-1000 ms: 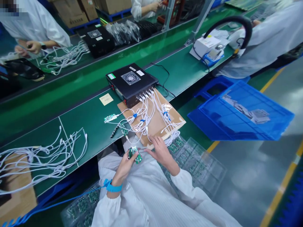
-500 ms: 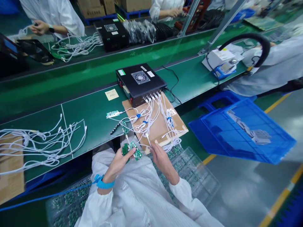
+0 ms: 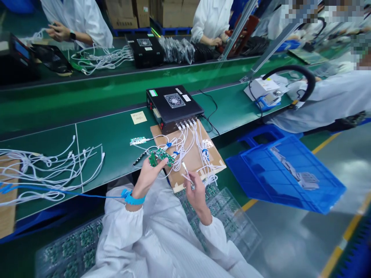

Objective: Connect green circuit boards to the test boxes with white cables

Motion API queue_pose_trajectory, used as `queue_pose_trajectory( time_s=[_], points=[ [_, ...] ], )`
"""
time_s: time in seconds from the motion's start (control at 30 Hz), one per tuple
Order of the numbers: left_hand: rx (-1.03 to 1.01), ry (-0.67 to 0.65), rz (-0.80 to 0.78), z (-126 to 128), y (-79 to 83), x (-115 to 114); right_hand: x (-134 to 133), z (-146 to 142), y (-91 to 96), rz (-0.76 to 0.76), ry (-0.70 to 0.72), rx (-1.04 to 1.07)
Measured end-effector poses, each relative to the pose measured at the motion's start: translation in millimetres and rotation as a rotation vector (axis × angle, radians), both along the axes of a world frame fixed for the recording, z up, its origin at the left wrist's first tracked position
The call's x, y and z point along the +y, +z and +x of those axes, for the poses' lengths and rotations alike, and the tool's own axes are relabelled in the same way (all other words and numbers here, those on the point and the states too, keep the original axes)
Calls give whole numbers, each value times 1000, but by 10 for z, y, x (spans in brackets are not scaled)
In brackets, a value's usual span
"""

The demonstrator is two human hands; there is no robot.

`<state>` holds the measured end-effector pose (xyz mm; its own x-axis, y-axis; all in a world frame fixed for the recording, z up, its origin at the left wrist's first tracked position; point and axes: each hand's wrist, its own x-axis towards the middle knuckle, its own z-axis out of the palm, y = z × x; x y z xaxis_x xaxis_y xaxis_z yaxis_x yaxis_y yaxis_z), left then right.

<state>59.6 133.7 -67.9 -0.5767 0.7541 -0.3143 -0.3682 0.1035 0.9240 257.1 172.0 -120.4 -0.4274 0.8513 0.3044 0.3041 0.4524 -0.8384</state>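
My left hand (image 3: 149, 175), with a blue wrist strap (image 3: 132, 197) around the wrist, pinches green circuit boards (image 3: 164, 155) over the near edge of the bench. To its right, my right hand (image 3: 196, 193) grips a white USB cable (image 3: 184, 168) between thumb and fingers, the plug end pointing up and away. Several white cables (image 3: 188, 141) run from the front ports of a black box (image 3: 174, 106) with a fan grille, across a cardboard sheet (image 3: 213, 154). Beyond my left hand, another small board (image 3: 138, 141) lies on the bench with a cable attached.
Loose white cables (image 3: 58, 170) are spread at the left of the green bench (image 3: 116, 131). A blue bin (image 3: 290, 173) with pale flat pieces stands at the right. Clear trays of boards (image 3: 228, 216) lie below my arms. Co-workers in white coats (image 3: 87, 23) are across the line.
My left hand has raised the boards up toward the bench, and their angle has changed. My right hand has turned upward, lifting the cable's plug end. The view has shifted slightly.
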Motion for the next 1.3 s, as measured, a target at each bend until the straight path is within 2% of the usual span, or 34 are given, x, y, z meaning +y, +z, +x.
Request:
queue_pose_trajectory(
  time_s=[0.23, 0.43, 0.57, 0.9, 1.1, 1.3],
  points=[
    [-29, -53, 5, 96, 95, 155, 23, -15, 183, -153, 36, 40],
    [11, -49, -8, 137, 137, 145, 3, -58, 259, -22, 48, 103],
    [32, -59, -20, 152, 167, 130, -15, -78, 230, -11, 59, 117],
    [159, -80, -27, 119, 17, 100, -12, -80, 220, 4, 64, 90],
    [161, -78, -4, 153, 24, 98, -7, -94, 229, 1, 81, 95],
    [119, -72, -4, 190, 10, 94, -20, -128, 292, -123, 42, 105]
  ],
)
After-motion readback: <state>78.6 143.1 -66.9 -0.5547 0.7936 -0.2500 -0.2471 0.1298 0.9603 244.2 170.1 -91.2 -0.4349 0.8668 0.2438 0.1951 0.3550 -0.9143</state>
